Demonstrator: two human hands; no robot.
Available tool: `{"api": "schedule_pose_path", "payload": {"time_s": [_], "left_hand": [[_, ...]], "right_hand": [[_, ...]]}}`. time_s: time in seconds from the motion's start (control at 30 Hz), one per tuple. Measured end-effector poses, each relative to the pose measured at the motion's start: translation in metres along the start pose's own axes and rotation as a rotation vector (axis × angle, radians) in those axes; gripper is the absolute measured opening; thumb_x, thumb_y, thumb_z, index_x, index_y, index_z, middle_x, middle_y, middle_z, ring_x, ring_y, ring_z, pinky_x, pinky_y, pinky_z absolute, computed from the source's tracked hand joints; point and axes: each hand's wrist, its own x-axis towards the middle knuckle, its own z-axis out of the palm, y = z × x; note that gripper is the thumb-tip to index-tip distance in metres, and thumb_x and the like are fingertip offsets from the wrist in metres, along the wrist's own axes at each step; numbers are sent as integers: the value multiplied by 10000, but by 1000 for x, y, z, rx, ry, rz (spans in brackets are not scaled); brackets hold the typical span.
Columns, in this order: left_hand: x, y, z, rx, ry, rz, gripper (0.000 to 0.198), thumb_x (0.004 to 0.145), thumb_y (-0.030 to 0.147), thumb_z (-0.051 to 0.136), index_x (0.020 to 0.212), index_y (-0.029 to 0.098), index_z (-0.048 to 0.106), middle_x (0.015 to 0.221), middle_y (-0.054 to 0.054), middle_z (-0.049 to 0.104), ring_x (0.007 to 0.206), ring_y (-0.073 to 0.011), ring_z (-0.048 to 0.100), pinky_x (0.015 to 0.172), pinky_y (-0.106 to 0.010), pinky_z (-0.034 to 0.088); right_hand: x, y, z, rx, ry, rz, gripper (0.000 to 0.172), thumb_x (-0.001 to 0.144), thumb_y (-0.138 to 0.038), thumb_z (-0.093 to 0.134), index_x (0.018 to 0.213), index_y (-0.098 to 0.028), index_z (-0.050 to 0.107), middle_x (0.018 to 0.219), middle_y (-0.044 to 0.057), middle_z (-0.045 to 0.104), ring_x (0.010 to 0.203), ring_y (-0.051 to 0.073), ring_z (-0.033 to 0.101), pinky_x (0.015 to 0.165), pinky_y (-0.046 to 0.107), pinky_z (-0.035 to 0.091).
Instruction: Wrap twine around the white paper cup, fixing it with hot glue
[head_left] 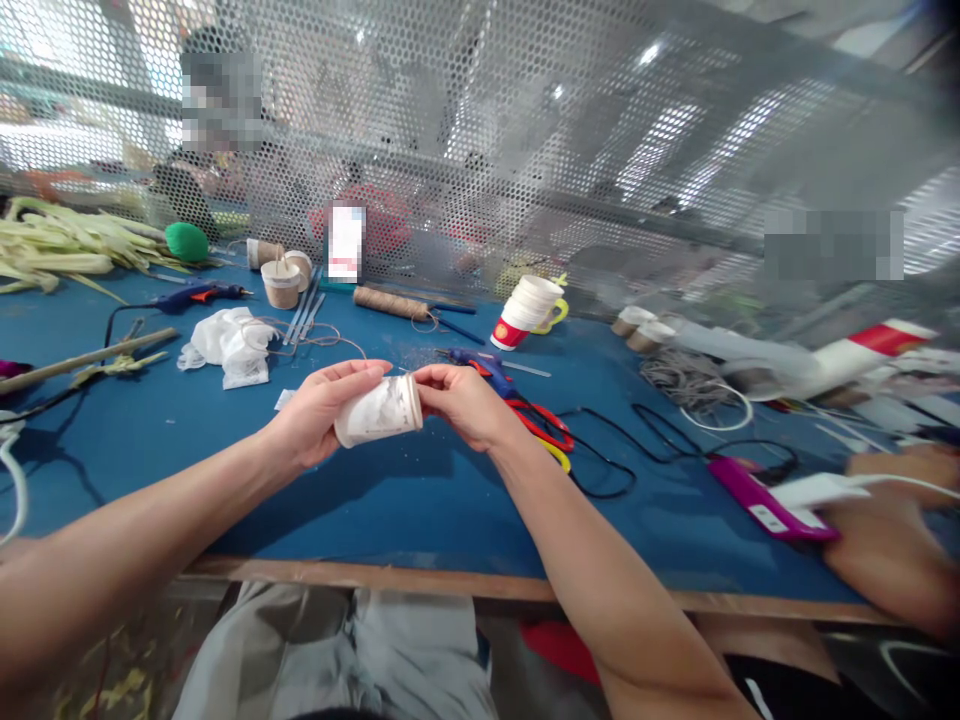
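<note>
Basically, left hand (319,415) and right hand (465,400) both clamp a cup (379,412), held sideways above the counter (420,500). Probably light, thin and crushable; best gripped gently by its ends.

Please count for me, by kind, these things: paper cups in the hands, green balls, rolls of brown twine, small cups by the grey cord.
White paper cup, held by left hand and right hand: 1
Round green ball: 1
Long roll of brown twine: 1
Small tan cups beside grey cord bundle: 2
Total: 5
</note>
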Motion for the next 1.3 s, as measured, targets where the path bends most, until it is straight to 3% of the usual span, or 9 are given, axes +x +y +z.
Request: {"api": "schedule_pose_path", "payload": {"time_s": [0.27, 0.43, 0.53, 0.7, 0.83, 0.97, 1.3], "left_hand": [[-5, -3, -1, 96, -57, 112, 262, 610, 223, 744, 816, 115, 623, 589, -1, 636, 440, -91, 562, 402, -167, 433], [-6, -9, -3, 244, -138, 256, 240, 634, 268, 735, 815, 137, 648, 690, -1, 656, 543, -89, 588, 512, -176, 466], [-6, -11, -4, 347, -152, 331, 222, 653, 265, 723, 829, 146, 658, 765, -11, 662, 613, -95, 595, 581, -187, 479], [-3, -9, -5, 292, -80, 301, 264, 643, 291, 723, 841, 139, 636, 713, -10, 643, 565, -96, 579, 539, -202, 474], [0, -4, -3, 198, 12, 203, 337, 588, 294, 748, 834, 119, 600, 645, -11, 630, 505, -113, 572, 483, -228, 473], [1, -5, -2, 205, 21, 194, 352, 572, 298, 753, 825, 112, 594, 644, -11, 633, 509, -114, 575, 489, -227, 468], [3, -11, -10, 446, -9, 363, 306, 677, 340, 688, 881, 126, 611, 696, -12, 633, 566, -96, 565, 539, -201, 444]], "right_hand": [[-3, -5, 0, 13, -14, -14, 171, 598, -266, 715, 710, -151, 656, 609, -13, 629, 552, 84, 546, 583, 245, 434], [-6, -8, -3, -37, -14, -56, 206, 677, -290, 664, 822, -148, 633, 632, -14, 620, 547, 78, 541, 587, 244, 446], [-8, -13, -8, -129, 53, -83, 226, 745, -321, 602, 899, -157, 577, 628, -12, 614, 527, 91, 544, 530, 242, 440], [-17, -24, -14, -327, 200, -234, 246, 786, -397, 547, 699, -167, 537, 645, 12, 596, 555, 94, 535, 497, 223, 404], [-25, -27, -9, -332, 63, -275, 276, 785, -431, 539, 719, -164, 561, 665, 17, 596, 602, 105, 538, 537, 233, 409], [-27, -25, -2, -406, -59, -261, 264, 778, -410, 552, 756, -148, 574, 696, 22, 593, 635, 110, 529, 586, 248, 413], [-27, -26, -1, -413, -75, -226, 159, 726, -295, 590, 772, -143, 576, 729, 24, 597, 663, 120, 530, 639, 272, 426]]}}
